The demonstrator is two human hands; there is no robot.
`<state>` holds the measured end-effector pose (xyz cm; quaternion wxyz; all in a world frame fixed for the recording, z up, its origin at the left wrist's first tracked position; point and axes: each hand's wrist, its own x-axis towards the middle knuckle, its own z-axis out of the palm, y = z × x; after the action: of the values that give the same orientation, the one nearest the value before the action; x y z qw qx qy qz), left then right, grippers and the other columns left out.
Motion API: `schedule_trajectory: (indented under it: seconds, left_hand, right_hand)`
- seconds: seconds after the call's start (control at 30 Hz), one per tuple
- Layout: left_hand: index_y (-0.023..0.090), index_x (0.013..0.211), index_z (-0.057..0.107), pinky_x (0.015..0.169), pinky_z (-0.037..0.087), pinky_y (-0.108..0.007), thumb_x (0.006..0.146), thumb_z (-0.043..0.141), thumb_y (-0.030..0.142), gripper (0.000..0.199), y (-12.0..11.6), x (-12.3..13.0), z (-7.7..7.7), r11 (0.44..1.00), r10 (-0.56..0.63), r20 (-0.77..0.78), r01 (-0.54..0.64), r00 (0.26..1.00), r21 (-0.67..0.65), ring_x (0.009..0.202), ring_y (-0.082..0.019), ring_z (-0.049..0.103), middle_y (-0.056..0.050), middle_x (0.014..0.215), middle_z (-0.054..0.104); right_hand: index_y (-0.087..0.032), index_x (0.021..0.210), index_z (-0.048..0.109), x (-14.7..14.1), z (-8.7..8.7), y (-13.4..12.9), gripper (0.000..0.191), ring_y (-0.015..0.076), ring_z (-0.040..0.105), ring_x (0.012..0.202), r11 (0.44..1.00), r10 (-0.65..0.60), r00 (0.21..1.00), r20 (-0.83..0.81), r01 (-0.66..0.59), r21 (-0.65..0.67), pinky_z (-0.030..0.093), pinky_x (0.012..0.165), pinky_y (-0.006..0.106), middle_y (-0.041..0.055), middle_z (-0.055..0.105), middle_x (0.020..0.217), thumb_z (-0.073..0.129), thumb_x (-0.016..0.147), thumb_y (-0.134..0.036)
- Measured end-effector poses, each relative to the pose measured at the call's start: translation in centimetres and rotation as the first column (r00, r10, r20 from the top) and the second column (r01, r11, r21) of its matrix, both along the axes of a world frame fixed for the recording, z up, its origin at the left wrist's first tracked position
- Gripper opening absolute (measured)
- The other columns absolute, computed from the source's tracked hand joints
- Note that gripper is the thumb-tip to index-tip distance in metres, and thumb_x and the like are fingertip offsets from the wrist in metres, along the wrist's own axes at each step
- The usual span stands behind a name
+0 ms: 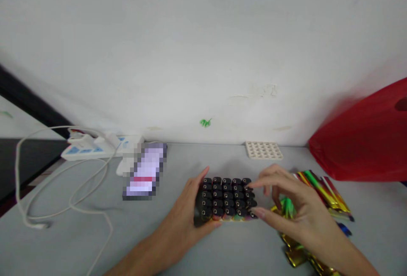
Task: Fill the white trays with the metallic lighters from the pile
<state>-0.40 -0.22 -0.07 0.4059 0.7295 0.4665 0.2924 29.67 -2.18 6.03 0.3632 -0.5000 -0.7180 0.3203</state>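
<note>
A compact block of black caps (227, 195) stands in tight rows above the grey table, each cap marked with a small pale ring. My left hand (187, 208) is closed around the block's left side, thumb along the near edge and a finger up at the far corner. At the right end, my right hand (292, 204) curls in with thumb and forefinger on the outer caps, its other fingers bent above the table. Colourful shiny bits show under the near edge; what lies beneath the caps is mostly hidden.
Shiny gold and multicoloured foil strips (333, 195) lie at the right, partly behind my right hand. A white perforated tray (263, 150) sits by the wall, near a red bag (362, 140). Leftward are a phone (146, 172), a power strip (101, 146) and a looping white cable (73, 202).
</note>
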Motion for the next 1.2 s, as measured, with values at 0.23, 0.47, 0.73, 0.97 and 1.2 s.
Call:
schedule_trajectory:
  seconds: [0.23, 0.47, 0.73, 0.97, 1.2]
  left_hand:
    - [0.040, 0.176, 0.025, 0.127, 0.046, -0.059, 0.089, 0.089, 0.022, 0.110, 0.1, 0.1, 0.1, 1.000, 0.002, 0.016, -0.002, 1.000, 0.015, 0.147, -0.038, 0.060, -0.011, 0.163, 0.056]
    - [0.039, 0.175, 0.027, 0.127, 0.046, -0.061, 0.088, 0.091, 0.024, 0.109, 0.1, 0.1, -0.1, 1.000, 0.008, 0.027, -0.008, 1.000, 0.003, 0.146, -0.039, 0.060, -0.011, 0.163, 0.057]
    - [0.041, 0.178, 0.016, 0.131, 0.039, -0.062, 0.081, 0.101, 0.027, 0.130, 0.0, -0.1, 0.7, 0.987, -0.004, 0.228, 0.040, 0.974, -0.153, 0.151, -0.038, 0.057, -0.013, 0.165, 0.056]
    - [0.039, 0.176, 0.024, 0.132, 0.039, -0.059, 0.089, 0.092, 0.024, 0.111, 0.5, -0.2, 1.6, 0.983, -0.037, 0.276, 0.084, 0.960, -0.162, 0.144, -0.034, 0.064, -0.011, 0.153, 0.065]
    - [0.041, 0.173, 0.031, 0.121, 0.053, -0.052, 0.082, 0.097, 0.021, 0.114, 0.5, -0.3, 1.9, 0.979, -0.052, 0.300, 0.108, 0.953, -0.174, 0.137, -0.033, 0.069, -0.008, 0.151, 0.065]
  right_hand:
    - [-0.047, 0.170, 0.039, -1.2, -1.0, -0.4, 0.102, 0.0357, 0.044, 0.160, 0.992, 0.118, 0.987, 0.109, -0.112, -0.059, 0.041, 0.132, 0.060, 0.0062, 0.042, 0.173, 0.095, 0.085, -0.035]
    - [-0.045, 0.173, 0.031, -2.2, -3.0, -0.5, 0.100, 0.0369, 0.047, 0.160, 0.986, 0.160, 0.979, 0.126, -0.154, -0.059, 0.040, 0.134, 0.061, 0.0092, 0.046, 0.172, 0.085, 0.092, -0.021]
    - [-0.040, 0.175, 0.025, -1.9, -3.8, -0.3, 0.095, 0.0326, 0.051, 0.160, 0.993, 0.116, 0.977, 0.180, -0.119, 0.007, 0.044, 0.132, 0.056, 0.0110, 0.048, 0.175, 0.080, 0.099, -0.026]
    - [-0.037, 0.177, 0.027, -2.0, -3.4, -0.3, 0.097, 0.0338, 0.051, 0.160, 0.994, 0.107, 0.982, 0.157, -0.102, -0.038, 0.044, 0.133, 0.057, 0.0125, 0.047, 0.177, 0.082, 0.097, -0.028]
    - [-0.044, 0.176, 0.026, -2.1, -3.4, -0.5, 0.098, 0.0347, 0.051, 0.160, 0.988, 0.157, 0.980, 0.123, -0.154, -0.033, 0.044, 0.133, 0.059, 0.0095, 0.047, 0.177, 0.082, 0.097, -0.026]
